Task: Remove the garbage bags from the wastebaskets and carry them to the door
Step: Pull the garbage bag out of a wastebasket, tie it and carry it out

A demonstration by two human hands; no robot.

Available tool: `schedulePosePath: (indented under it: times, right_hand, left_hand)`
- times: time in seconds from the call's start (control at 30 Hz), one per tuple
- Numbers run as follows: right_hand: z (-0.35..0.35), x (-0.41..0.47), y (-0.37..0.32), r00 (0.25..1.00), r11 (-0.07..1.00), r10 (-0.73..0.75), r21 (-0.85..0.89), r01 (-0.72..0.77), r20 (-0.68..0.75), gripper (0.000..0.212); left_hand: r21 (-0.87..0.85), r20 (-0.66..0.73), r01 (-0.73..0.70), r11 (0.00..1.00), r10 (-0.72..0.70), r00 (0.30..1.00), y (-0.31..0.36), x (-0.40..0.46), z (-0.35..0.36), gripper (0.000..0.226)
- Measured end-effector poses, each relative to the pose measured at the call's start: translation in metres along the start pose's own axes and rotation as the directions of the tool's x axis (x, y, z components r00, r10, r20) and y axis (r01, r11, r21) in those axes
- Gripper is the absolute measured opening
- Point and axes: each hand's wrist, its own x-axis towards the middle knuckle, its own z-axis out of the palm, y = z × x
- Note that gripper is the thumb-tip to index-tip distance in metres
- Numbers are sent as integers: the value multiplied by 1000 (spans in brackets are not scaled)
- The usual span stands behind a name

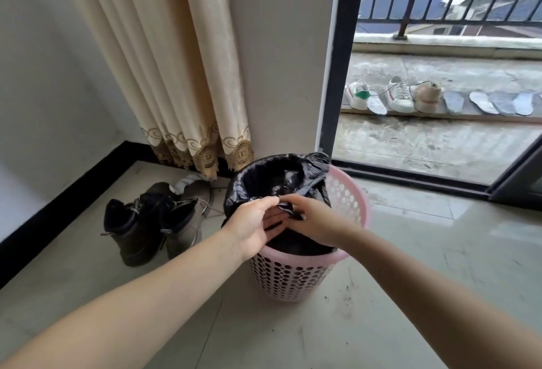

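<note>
From the head view, a pink wastebasket stands on the floor near the open balcony door. A black garbage bag sits inside it, its top pulled up above the rim. The left hand and right hand meet at the near edge, both pinching the bag's plastic, likely to gather it for lifting out. Boots stand to the left, by the curtain.

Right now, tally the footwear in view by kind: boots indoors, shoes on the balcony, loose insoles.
Boots, on the floor left of the pink wastebasket: 2
Shoes, lined up on the balcony: 3
Loose insoles, lined up with the shoes: 5 visible
Total: 10
</note>
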Motion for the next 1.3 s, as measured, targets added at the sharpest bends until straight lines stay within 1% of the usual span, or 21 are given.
schedulePosePath:
  times: [0.1, 0.17, 0.2, 0.23, 0.27, 0.3, 0.33, 0.37, 0.47, 0.53, 0.6, 0.7, 0.77, 0.87, 0.9, 0.97, 1.0, 1.07, 1.2, 1.23, 1.3]
  right_hand:
    - [-3, 7, 2, 995, 998, 50, -30, -53, -91, 35]
    - [-5, 9, 8, 994, 995, 103, 11, -102, -45, 36]
    - [-7, 10, 11, 991, 990, 131, 60, -129, -19, 37]
    - [-9, 8, 13, 986, 978, 164, 133, -163, -2, 38]
    - [-11, 7, 15, 980, 956, 196, 218, -195, 15, 40]
    - [-12, 6, 18, 974, 931, 223, 291, -222, 30, 42]
    - [-13, 5, 21, 972, 918, 231, 323, -232, 42, 43]
    - [-12, 4, 22, 972, 923, 228, 307, -232, 50, 41]
    - [-10, 4, 24, 964, 939, 265, 225, -259, 5, 36]
    - [-12, 6, 26, 954, 947, 291, 161, -277, -73, 38]
    - [-14, 6, 28, 950, 948, 299, 140, -285, -93, 39]
    - [-12, 3, 29, 961, 959, 275, 79, -273, -21, 37]
    - [-12, 2, 29, 965, 953, 264, 155, -262, 7, 31]
    - [-13, -3, 18, 973, 871, 204, 433, -232, 110, 15]
    - [-13, -5, 14, 980, 895, 138, 407, -185, 143, 12]
    - [-6, -8, 0, 981, 950, 22, 300, -80, 194, 26]
    - [0, -9, -6, 979, 951, -30, 308, -35, 204, 21]
    - [10, -12, -12, 976, 944, -97, 330, 29, 192, 13]
    - [11, -13, -3, 998, 924, -50, 379, 56, -26, 36]
    - [9, -13, -2, 999, 904, -23, 426, 34, -32, 36]
    - [9, -11, 2, 997, 812, 21, 580, -63, 80, 24]
  left_hand:
    - [163, -145, -114, 980, 138, 980, 2, 5, -10, 8]
    - [401, -140, -243, 883, 321, 937, 1, 5, -15, 21]
    - [603, -66, -317, 732, 441, 895, 0, 5, -19, 35]
    - [823, 69, -351, 447, 534, 842, 0, 6, -25, 46]
    - [939, 221, -330, 94, 570, 791, -2, 8, -31, 53]
    - [939, 344, -279, -200, 555, 757, -2, 10, -37, 56]
    - [910, 384, -223, -349, 512, 769, -1, 12, -41, 54]
    - [907, 358, -180, -380, 476, 803, 2, 12, -43, 48]
    - [915, 336, -185, -358, 424, 841, 15, 14, -46, 31]
    - [911, 372, -209, -355, 491, 788, 24, 15, -49, 17]
    - [934, 351, -228, -276, 583, 732, 31, 15, -57, 6]
    - [941, 324, -305, -150, 665, 673, 33, 9, -62, 14]
    - [911, 374, -381, -156, 701, 607, 32, 3, -57, 17]
    - [829, 460, -548, -113, 695, 552, 31, -5, -32, 20]
    - [809, 452, -586, -50, 690, 565, 29, -8, -21, 19]
    - [775, 436, -625, 94, 636, 636, 19, -14, -1, 16]
    - [758, 471, -642, 114, 585, 661, 12, -17, 7, 16]
    - [727, 573, -683, 71, 485, 661, 1, -19, 13, 16]
    - [633, 718, -774, 17, 361, 595, 3, -17, 9, 32]
    - [611, 743, -791, -7, 349, 571, 5, -16, 7, 37]
    - [626, 717, -780, -12, 404, 569, 10, -9, -2, 42]
